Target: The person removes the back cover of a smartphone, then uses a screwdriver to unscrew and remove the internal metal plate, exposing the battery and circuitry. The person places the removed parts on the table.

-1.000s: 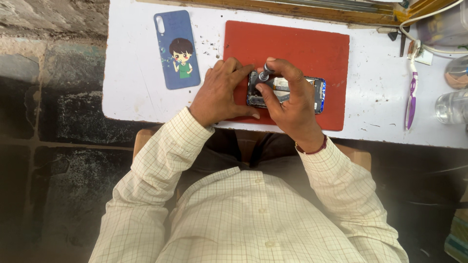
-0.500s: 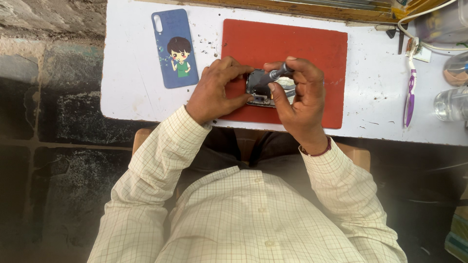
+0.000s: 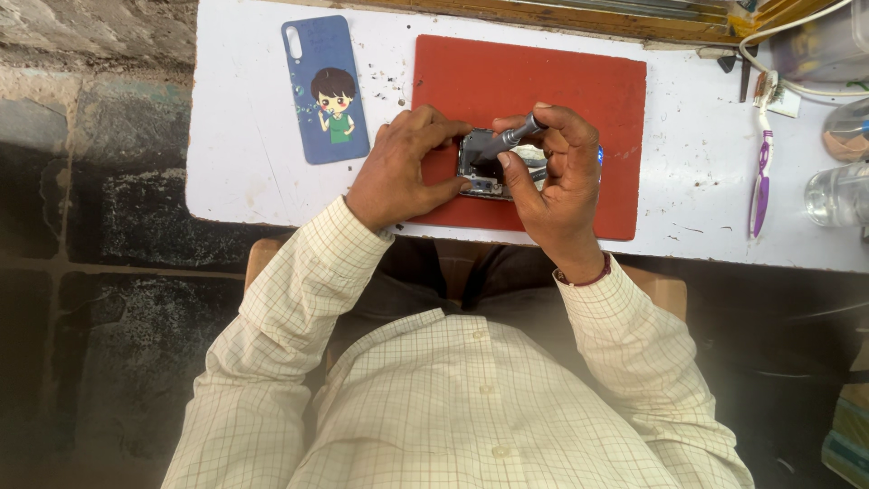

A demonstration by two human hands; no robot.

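Left hand (image 3: 398, 172): we see it lying on the red mat's near-left part, fingers (image 3: 441, 133) curled around the left end of the opened phone (image 3: 484, 167), thumb pressed at its near edge; closed on it, pinning it down.
Right hand (image 3: 557, 181): fingers (image 3: 566, 122) wrapped tight round a grey screwdriver (image 3: 507, 140); thumb and forefinger pinch the handle, the rest of the hand covers the phone's right half.
Screwdriver: tilted, handle up-right, tip pointing down-left into the phone's open back; we cannot tell the exact spot it touches.
Opened phone: lies flat on the red mat (image 3: 543, 72), long side across, between the 2 hands; insides show dark and metallic, a blue edge peeks out past the right hand.
Red mat: on the white tabletop (image 3: 244, 154), right in front of us.
Blue phone cover (image 3: 326, 89): left of the mat, apart from it, cartoon figure on it, untouched.
Purple toothbrush (image 3: 760, 181): right of the mat, well apart from the hands.
Clear glass (image 3: 837, 193): far right edge, beside the toothbrush.
White cable (image 3: 797, 86): upper right, above the toothbrush.
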